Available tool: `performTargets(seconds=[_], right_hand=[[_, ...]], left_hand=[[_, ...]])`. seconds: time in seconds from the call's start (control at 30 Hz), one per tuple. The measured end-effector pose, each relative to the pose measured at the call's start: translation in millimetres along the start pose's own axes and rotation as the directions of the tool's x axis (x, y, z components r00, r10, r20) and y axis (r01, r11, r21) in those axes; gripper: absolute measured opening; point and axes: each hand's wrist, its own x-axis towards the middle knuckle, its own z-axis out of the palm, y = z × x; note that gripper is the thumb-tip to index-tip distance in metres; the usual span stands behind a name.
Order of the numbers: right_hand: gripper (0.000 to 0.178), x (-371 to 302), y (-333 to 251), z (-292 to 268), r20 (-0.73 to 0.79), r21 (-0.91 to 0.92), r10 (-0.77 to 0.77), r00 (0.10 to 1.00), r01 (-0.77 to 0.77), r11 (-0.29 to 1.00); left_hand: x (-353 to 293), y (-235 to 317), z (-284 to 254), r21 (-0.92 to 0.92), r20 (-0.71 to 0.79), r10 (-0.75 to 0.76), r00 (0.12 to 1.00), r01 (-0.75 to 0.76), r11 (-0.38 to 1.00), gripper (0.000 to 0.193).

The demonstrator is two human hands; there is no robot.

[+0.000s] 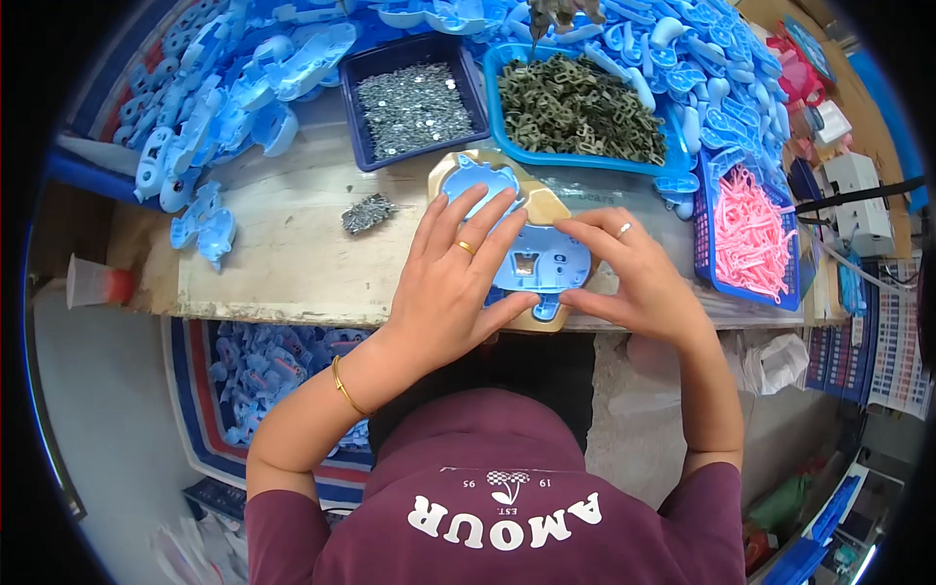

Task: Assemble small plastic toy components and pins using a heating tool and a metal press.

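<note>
A blue moulded plastic shell half point(565, 261) lies in a tan jig point(548, 208) near the table's front edge. My left hand point(450, 268) rests flat over its left part, fingers stretched out and slightly apart, hiding what lies beneath. At the right side, my right hand point(643, 273) has its fingers on the shell's upper edge and its thumb on the lower edge, gripping it. A small square opening and round posts show on the shell between my hands. A further blue piece point(468, 178) shows in the upper part of the jig.
Beyond stand a dark blue tray point(366, 162) of screws and a light blue tray point(507, 146) of dark metal pieces. A blue basket point(706, 255) holds pink parts. Loose screws point(368, 214) lie left. Blue shells point(283, 78) are heaped behind. A metal tool tip point(535, 29) hangs above.
</note>
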Motion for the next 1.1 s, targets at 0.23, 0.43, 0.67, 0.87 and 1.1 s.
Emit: performTargets(seconds=[0.23, 0.43, 0.67, 0.87, 1.1], right_hand=[[0.066, -2.4, -2.4, 10.2, -0.061, -0.169, -0.057, 0.997, 0.046, 0.985], [0.057, 0.2, -9.5, 3.4, -0.048, -0.305, -0.087, 0.995, 0.068, 0.95], [0.017, 54.4, 70.0, -43.7, -0.303, -0.033, 0.162, 0.939, -0.181, 0.983], [0.012, 86.6, 87.9, -28.5, -0.371, -0.521, 0.077, 0.925, -0.276, 0.808], [0.008, 72.2, 60.0, -42.7, -0.406, -0.21, 0.163, 0.899, -0.266, 0.941]], left_hand=[[10.1, 2.6, 9.5, 0.01, 0.074, 0.044, 0.996, -0.045, 0.999, 0.066], [10.8, 5.1, 14.5, -0.012, 0.142, 0.018, 0.99, -0.017, 1.0, 0.062], [8.8, 6.7, 16.4, 0.038, 0.115, 0.025, 0.993, -0.03, 0.999, 0.063], [8.4, 7.0, 17.7, 0.036, 0.121, 0.021, 0.992, -0.025, 0.999, 0.064], [17.1, 3.9, 6.0, 0.021, 0.159, 0.059, 0.986, -0.063, 0.998, 0.066]])
